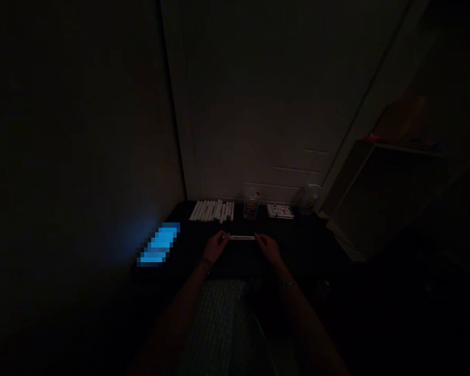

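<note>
A white marker (242,238) with small dark print lies level between my two hands, above the dark table. My left hand (216,246) pinches its left end between thumb and fingers. At the opposite end, my right hand (269,247) has its fingers closed on the tip. Behind my left hand, a row of white markers (211,211) lies side by side at the back of the table, some with coloured ends. The room is very dark, so finer detail on the held marker cannot be read.
Along the back stand a clear plastic case (251,206), a flat pack of white pieces (280,211) and another clear case (310,200). A glowing blue pixelated screen (159,244) lies at the table's left. A shelf unit (352,177) stands right; a wall (254,104) rises behind.
</note>
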Motion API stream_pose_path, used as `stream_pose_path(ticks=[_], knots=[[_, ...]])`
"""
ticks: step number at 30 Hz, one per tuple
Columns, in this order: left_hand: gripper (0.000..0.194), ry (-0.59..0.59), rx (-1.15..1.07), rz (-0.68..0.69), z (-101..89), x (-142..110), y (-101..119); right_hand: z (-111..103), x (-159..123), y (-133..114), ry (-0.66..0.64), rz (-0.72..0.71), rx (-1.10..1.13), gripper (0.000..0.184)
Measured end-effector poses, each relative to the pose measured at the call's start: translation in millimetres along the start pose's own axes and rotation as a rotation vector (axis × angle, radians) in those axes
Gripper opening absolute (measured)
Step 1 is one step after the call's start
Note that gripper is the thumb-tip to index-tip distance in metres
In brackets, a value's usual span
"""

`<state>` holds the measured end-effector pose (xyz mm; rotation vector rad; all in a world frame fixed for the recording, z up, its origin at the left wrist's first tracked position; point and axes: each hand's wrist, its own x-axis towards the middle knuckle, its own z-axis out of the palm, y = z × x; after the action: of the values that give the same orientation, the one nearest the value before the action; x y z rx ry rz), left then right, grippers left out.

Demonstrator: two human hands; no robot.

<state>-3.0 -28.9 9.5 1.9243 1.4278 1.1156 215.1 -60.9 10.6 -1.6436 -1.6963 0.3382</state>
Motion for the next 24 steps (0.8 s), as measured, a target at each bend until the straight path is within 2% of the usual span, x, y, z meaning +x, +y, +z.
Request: stream_pose_path(ticks=[24], knots=[[0.031,-0.011,-0.015,-0.034,1.8,0.3,-1.0,-1.2,0.8,-1.7,-0.021,-0.003,-0.032,0.046]])
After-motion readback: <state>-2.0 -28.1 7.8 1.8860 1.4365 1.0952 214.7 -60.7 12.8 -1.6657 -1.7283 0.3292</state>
